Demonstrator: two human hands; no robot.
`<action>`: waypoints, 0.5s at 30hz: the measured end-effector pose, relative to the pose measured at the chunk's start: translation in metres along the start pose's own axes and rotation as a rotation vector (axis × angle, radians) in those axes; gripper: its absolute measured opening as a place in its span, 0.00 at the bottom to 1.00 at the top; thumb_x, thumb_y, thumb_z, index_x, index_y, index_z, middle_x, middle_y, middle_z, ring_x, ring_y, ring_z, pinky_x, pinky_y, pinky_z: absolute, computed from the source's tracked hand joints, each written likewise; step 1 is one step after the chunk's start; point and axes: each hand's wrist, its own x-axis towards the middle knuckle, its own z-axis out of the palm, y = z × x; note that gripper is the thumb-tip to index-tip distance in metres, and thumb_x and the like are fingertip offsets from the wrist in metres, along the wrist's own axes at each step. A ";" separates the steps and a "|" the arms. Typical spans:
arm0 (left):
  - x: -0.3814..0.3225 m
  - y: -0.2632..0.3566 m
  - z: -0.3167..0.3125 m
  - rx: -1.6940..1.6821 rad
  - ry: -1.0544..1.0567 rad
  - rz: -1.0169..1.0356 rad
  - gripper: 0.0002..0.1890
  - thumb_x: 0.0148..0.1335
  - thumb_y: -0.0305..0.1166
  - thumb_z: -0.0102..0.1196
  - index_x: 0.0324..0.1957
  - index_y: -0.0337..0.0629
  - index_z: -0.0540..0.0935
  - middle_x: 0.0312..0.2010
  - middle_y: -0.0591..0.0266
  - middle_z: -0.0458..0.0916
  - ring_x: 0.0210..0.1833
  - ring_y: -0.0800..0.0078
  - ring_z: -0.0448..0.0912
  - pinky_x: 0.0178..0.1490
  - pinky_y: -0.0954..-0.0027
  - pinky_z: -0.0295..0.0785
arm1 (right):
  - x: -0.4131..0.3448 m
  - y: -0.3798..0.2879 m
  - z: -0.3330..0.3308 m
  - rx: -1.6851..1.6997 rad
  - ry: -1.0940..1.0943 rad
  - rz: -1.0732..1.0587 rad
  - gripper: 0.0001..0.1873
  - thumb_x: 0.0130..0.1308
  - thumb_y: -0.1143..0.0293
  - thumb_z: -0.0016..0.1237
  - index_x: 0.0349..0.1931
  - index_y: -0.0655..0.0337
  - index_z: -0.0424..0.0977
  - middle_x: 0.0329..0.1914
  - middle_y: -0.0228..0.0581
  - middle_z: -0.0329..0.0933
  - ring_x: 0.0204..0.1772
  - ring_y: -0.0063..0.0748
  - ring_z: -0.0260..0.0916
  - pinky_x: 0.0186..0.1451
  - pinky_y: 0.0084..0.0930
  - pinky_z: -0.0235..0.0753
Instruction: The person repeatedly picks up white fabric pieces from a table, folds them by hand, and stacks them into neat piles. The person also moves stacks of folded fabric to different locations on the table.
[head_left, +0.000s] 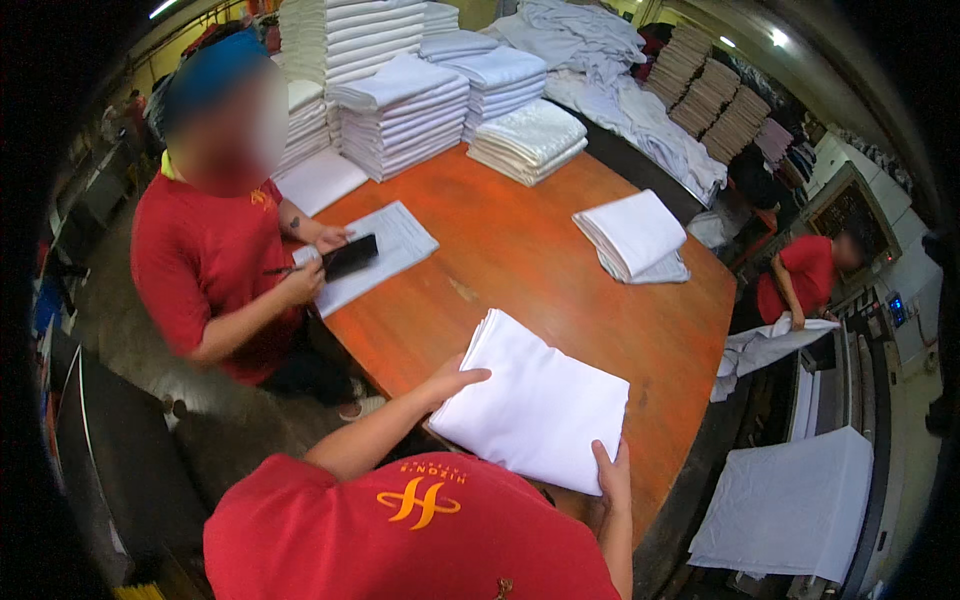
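A folded white cloth (536, 405) lies in front of me, held by its two sides over the near edge of the orange-brown table (450, 292). My left hand (454, 382) grips its left edge, thumb on top and fingers hidden beneath. On the right side, my right hand (613, 472) holds the near corner, with the thumb over the top face. Several layers show along the cloth's left edge. Farther off on the table, a smaller stack of folded white cloths (634, 236) rests near the right edge.
Left of the table a co-worker (217, 270) holds a dark phone (351, 257) and a pen over papers (401, 232). Tall stacks of folded white cloth (405, 120) line the far side. At right, another person (799, 281) handles cloth at a machine (862, 367); a white sheet (787, 502) hangs from it.
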 end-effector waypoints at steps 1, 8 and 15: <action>0.015 0.014 -0.019 0.029 -0.015 0.029 0.34 0.59 0.37 0.62 0.65 0.35 0.68 0.56 0.52 0.77 0.57 0.64 0.77 0.61 0.65 0.71 | 0.016 -0.005 0.020 -0.041 0.018 0.001 0.34 0.64 0.63 0.57 0.63 0.72 0.59 0.57 0.52 0.73 0.55 0.39 0.73 0.59 0.33 0.73; 0.145 0.153 -0.153 0.750 0.232 0.341 0.48 0.53 0.51 0.67 0.67 0.29 0.62 0.62 0.37 0.69 0.66 0.53 0.69 0.67 0.57 0.65 | 0.112 -0.013 0.128 -0.253 0.055 -0.051 0.35 0.62 0.62 0.59 0.64 0.71 0.61 0.60 0.53 0.71 0.61 0.43 0.69 0.64 0.35 0.68; 0.305 0.362 -0.283 -0.679 0.636 0.664 0.21 0.56 0.50 0.67 0.26 0.48 0.72 0.26 0.66 0.70 0.29 0.73 0.70 0.33 0.68 0.68 | 0.095 -0.021 0.158 -0.643 0.458 -0.299 0.32 0.59 0.65 0.60 0.61 0.71 0.66 0.56 0.58 0.70 0.59 0.52 0.69 0.65 0.39 0.65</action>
